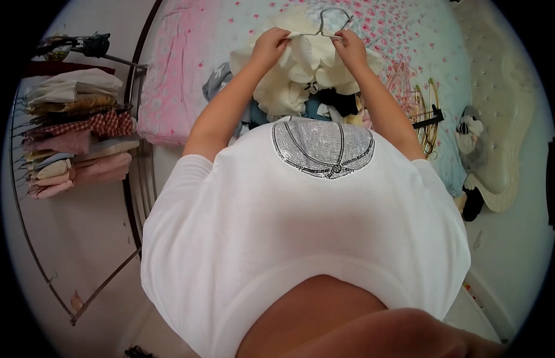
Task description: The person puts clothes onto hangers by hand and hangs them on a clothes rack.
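Note:
Over the bed, a thin grey clothes hanger (321,33) is held level, its hook pointing away from me. My left hand (271,48) is closed on one end of it, and my right hand (351,50) pinches the other end. A cream ruffled garment (298,65) hangs in soft layers below the hanger, between my forearms. Whether my fingertips also grip its cloth, I cannot tell. Beneath it lies a pile of dark, blue and white clothes (337,104), partly hidden by the garment and my shirt.
The bed (229,24) has a pink and pale blue floral cover. Several loose hangers (429,113) lie on it at the right, near a pale tufted headboard (498,89). A plush toy (469,131) rests there. At left, a metal rack (131,107) holds many clothes (80,131).

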`<state>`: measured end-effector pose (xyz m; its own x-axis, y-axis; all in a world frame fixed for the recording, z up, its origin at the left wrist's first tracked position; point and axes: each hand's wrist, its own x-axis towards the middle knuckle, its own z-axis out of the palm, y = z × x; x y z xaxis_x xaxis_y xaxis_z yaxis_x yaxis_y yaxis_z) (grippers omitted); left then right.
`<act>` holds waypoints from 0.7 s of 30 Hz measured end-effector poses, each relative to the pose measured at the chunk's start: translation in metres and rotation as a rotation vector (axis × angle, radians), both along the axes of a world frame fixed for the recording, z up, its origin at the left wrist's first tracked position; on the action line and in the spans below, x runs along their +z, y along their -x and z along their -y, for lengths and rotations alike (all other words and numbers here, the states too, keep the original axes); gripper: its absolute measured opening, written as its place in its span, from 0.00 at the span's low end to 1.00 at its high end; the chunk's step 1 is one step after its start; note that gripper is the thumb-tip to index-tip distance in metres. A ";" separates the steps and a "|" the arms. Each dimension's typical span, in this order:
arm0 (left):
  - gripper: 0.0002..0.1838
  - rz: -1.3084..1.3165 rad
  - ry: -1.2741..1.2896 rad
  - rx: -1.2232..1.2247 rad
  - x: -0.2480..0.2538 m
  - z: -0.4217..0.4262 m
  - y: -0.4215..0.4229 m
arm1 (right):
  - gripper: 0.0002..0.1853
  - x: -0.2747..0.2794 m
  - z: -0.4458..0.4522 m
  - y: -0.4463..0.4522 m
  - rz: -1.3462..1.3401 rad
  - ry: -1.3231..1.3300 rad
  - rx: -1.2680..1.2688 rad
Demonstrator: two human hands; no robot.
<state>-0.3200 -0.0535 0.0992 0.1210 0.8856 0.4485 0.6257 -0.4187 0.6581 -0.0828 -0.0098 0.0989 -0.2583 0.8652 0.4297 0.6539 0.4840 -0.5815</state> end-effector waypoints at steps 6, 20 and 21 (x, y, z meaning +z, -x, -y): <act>0.07 -0.200 -0.156 -0.061 -0.019 0.001 0.004 | 0.08 -0.028 0.013 -0.012 0.210 -0.151 0.228; 0.09 -0.493 0.321 -0.196 -0.087 0.037 0.016 | 0.15 -0.110 0.013 -0.012 0.084 0.406 0.112; 0.09 -0.473 0.325 -0.180 -0.085 0.036 0.015 | 0.15 -0.107 0.010 -0.009 0.056 0.413 0.082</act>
<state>-0.3351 -0.0892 0.0144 0.4022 0.9153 0.0188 0.8199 -0.3693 0.4376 -0.0741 -0.0202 -0.0083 -0.3467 0.9373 0.0346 0.6588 0.2697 -0.7023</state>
